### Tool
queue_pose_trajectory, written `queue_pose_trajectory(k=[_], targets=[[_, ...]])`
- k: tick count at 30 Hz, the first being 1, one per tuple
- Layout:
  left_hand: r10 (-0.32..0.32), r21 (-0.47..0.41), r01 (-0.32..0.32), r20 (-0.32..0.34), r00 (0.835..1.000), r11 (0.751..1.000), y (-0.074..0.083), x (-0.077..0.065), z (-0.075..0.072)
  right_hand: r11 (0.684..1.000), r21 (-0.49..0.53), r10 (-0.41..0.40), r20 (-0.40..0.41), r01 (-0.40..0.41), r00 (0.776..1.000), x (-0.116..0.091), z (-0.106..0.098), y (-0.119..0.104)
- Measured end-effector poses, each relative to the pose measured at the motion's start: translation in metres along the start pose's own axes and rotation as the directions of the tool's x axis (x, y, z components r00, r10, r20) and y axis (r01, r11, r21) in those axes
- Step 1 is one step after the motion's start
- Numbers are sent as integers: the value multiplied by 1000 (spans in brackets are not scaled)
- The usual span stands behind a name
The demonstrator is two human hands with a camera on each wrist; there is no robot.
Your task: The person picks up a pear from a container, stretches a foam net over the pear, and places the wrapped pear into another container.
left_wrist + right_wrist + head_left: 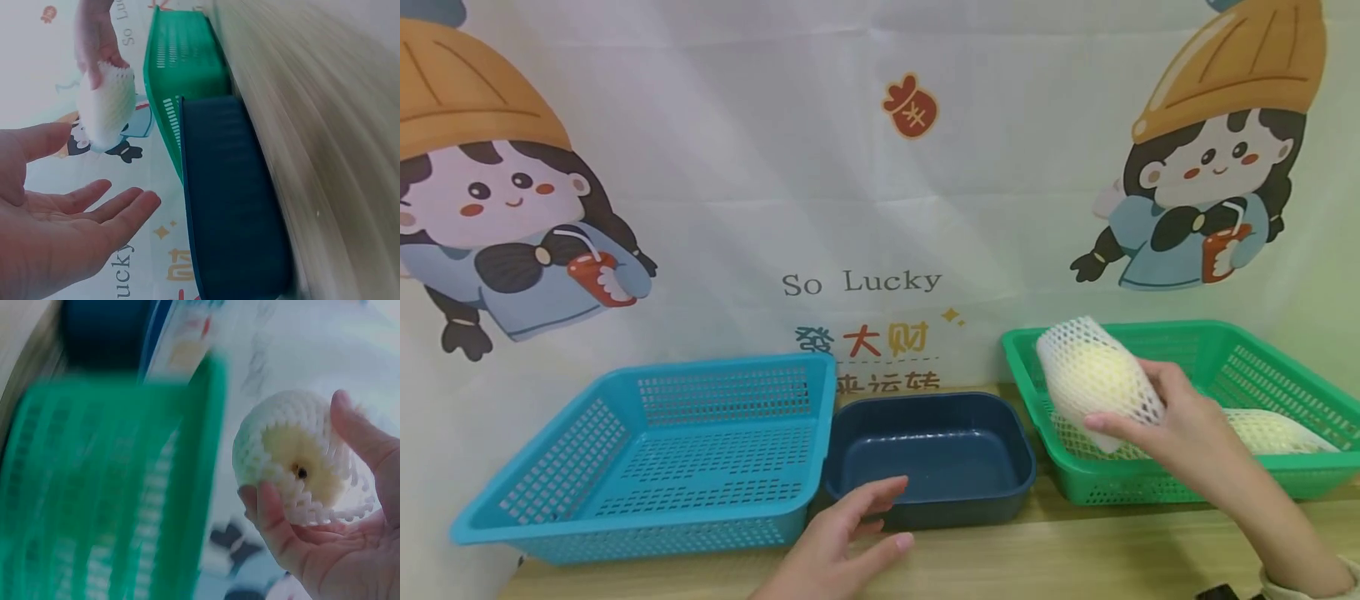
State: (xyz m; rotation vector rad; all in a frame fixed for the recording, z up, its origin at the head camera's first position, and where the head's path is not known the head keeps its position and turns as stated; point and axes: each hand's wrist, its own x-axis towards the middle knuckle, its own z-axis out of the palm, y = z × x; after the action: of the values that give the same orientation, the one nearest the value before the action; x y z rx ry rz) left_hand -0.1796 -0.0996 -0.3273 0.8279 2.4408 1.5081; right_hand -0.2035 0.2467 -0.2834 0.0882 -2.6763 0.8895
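Observation:
My right hand [1187,425] grips a pale yellow fruit in a white foam net [1097,375], thumb on one side and fingers on the other, above the near left part of the green basket [1150,487]. In the right wrist view a small dark spot marks the end of the fruit [322,472]. More net-wrapped fruit [1270,432] lies in the green basket, partly hidden by my right hand and arm. My left hand [842,542] hovers with nothing in it at the front of the dark blue basin [947,512], its fingers loosely bent and thumb apart.
A light blue basket [662,533] stands left of the basin, whose inside shows only its bare floor. All three containers sit side by side on a wooden table [1000,567]. Behind them hangs a white printed cloth [737,167] with cartoon figures.

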Motion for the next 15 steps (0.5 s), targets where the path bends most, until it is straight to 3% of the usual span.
queue_pose_trajectory(k=[3, 6, 9, 15], targets=[[31, 147, -29, -10, 999, 989, -3, 0, -1, 997, -55, 43, -61, -47, 997, 8, -8, 24], [45, 271, -37, -22, 999, 962, -6, 0, -3, 994, -78, 74, -106, -82, 992, 14, -9, 43], [48, 338, -37, -25, 999, 941, -7, 1, -4, 993, -83, 77, -117, -87, 990, 19, -7, 58], [42, 391, -37, -5, 999, 920, -9, 2, -4, 996, -84, 6, -97, -14, 995, 21, 1, 73]])
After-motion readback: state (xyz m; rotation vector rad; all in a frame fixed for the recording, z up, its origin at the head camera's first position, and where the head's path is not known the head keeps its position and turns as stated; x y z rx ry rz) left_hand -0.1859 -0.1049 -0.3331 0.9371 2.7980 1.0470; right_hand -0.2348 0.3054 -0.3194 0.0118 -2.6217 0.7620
